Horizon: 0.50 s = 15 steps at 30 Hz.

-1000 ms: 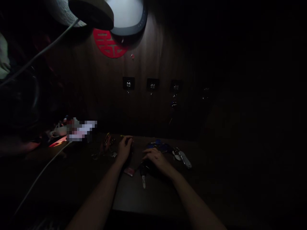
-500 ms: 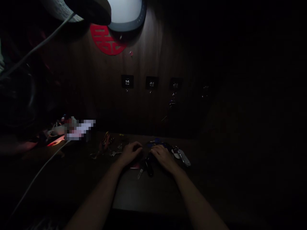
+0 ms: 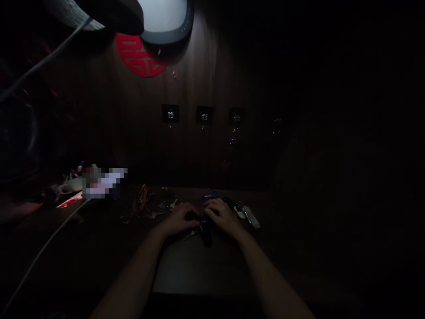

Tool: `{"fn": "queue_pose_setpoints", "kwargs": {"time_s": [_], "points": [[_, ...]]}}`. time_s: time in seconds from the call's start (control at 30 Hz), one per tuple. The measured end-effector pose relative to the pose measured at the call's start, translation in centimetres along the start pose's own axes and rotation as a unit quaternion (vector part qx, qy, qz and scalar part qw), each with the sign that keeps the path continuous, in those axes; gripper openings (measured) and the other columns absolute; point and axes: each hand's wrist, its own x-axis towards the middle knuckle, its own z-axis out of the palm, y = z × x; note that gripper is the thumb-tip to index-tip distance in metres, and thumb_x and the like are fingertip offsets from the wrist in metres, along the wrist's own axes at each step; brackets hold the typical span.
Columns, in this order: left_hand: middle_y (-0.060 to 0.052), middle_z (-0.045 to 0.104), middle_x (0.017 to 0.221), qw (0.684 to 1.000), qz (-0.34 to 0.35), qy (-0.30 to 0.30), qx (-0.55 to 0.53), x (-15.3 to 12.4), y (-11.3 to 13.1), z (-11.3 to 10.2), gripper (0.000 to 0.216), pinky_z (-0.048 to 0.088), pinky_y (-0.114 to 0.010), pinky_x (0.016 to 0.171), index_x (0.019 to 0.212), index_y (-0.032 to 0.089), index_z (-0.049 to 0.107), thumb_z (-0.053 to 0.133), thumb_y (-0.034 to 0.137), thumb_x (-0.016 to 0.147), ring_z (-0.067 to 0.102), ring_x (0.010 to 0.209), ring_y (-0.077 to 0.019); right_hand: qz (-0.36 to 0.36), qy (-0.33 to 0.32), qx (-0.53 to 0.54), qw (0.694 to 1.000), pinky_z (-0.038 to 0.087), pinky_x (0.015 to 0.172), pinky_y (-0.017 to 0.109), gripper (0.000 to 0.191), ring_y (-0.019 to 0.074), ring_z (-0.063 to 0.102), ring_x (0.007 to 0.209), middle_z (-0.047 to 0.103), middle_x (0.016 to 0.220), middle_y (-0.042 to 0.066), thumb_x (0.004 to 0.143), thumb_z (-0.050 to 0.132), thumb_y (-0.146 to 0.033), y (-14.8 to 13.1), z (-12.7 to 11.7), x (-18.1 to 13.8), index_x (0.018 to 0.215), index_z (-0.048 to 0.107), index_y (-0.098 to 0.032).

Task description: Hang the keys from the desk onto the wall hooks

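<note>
Top edge crops disc (image 3: 114, 15) & panel (image 3: 164, 17), upper L; they hide top of red emblem (image 3: 139, 55). Btm edge cuts both forearms (image 3: 136, 266). Ctr: L hand (image 3: 181, 217) & R hand (image 3: 222, 215) hide upper end of fob (image 3: 206, 235); grip too dark to tell, ditto whether key (image 3: 190, 235) joins it. Lower L: item (image 3: 104, 184) pixelated, ID unclear. Cable (image 3: 46, 60) runs out L edge. R of ctr, 4th hook (image 3: 277, 126) nearly lost in dark.

The dark surface (image 3: 192, 274) carries an orange-red bundle (image 3: 142, 199) and silver keys (image 3: 156, 214) near its far edge, left of the middle. Farther right along that edge lie a blue item (image 3: 213, 194) and a pale oblong tag (image 3: 251, 216); a black key fob (image 3: 206, 236) sits nearer the front edge.
</note>
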Motion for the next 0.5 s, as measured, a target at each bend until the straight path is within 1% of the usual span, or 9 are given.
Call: {"fn": "queue_pose_setpoints", "kwargs": {"time_s": [0.1, 0.13, 0.2, 0.3, 0.4, 0.5], "points": [[-0.003, 0.064, 0.097, 1.0, 0.021, 0.008, -0.006, 0.0, -0.1, 0.0, 0.018, 0.039, -0.031, 0.087, 0.088, 0.022, 0.065, 0.053, 0.033, 0.08, 0.054, 0.094, -0.0178, -0.021, -0.035, 0.032, 0.999, 0.038, 0.09, 0.036, 0.022, 0.0181, 0.051, 0.102, 0.064, 0.103, 0.004, 0.084, 0.05, -0.028, -0.2, 0.1, -0.1, 0.074, 0.068, -0.023], [-0.003, 0.063, 0.097, 1.0, 0.027, 0.007, -0.007, 0.0, -0.1, -0.1, 0.018, 0.039, -0.031, 0.087, 0.087, 0.022, 0.065, 0.052, 0.031, 0.081, 0.054, 0.094, -0.0176, -0.023, -0.045, 0.036, 0.998, 0.037, 0.091, 0.037, 0.024, 0.0183, 0.051, 0.103, 0.064, 0.104, 0.003, 0.085, 0.049, -0.029, -0.3, 0.1, -0.1, 0.073, 0.069, -0.023], [-0.004, 0.063, 0.1, 1.0, 0.027, 0.002, -0.001, 0.0, -0.1, -0.1, 0.017, 0.039, -0.031, 0.088, 0.09, 0.022, 0.065, 0.056, 0.028, 0.078, 0.053, 0.096, -0.0183, -0.02, -0.054, 0.037, 0.998, 0.036, 0.092, 0.038, 0.027, 0.0187, 0.05, 0.104, 0.064, 0.104, 0.002, 0.086, 0.047, -0.031, -0.3, -0.1, -0.2, 0.071, 0.069, -0.024], [-0.003, 0.062, 0.102, 1.0, 0.02, -0.006, 0.008, 0.0, -0.3, 0.0, 0.025, 0.039, -0.032, 0.087, 0.096, 0.024, 0.065, 0.063, 0.028, 0.071, 0.053, 0.098, -0.0196, -0.006, -0.055, 0.036, 0.998, 0.035, 0.092, 0.038, 0.03, 0.019, 0.05, 0.104, 0.065, 0.102, 0.002, 0.086, 0.045, -0.032, 0.0, -0.5, -0.3, 0.07, 0.069, -0.024], [-0.003, 0.063, 0.1, 1.0, 0.022, -0.004, 0.006, 0.1, -0.6, 0.1, 0.023, 0.04, -0.032, 0.086, 0.095, 0.024, 0.064, 0.062, 0.026, 0.072, 0.053, 0.096, -0.0191, 0.006, -0.056, 0.039, 0.998, 0.036, 0.09, 0.037, 0.033, 0.0182, 0.053, 0.099, 0.067, 0.095, 0.002, 0.087, 0.044, -0.035, 0.5, -0.8, -0.3, 0.068, 0.068, -0.023], [-0.004, 0.063, 0.098, 1.0, 0.021, 0.018, 0.011, 0.2, -0.8, 0.2, 0.019, 0.04, -0.031, 0.086, 0.091, 0.021, 0.064, 0.058, 0.019, 0.073, 0.054, 0.095, -0.0187, 0.029, -0.018, 0.035, 0.999, 0.038, 0.087, 0.035, 0.034, 0.0174, 0.054, 0.093, 0.067, 0.087, 0.003, 0.087, 0.042, -0.035, 0.8, -0.9, 0.0, 0.068, 0.067, -0.022]]}}
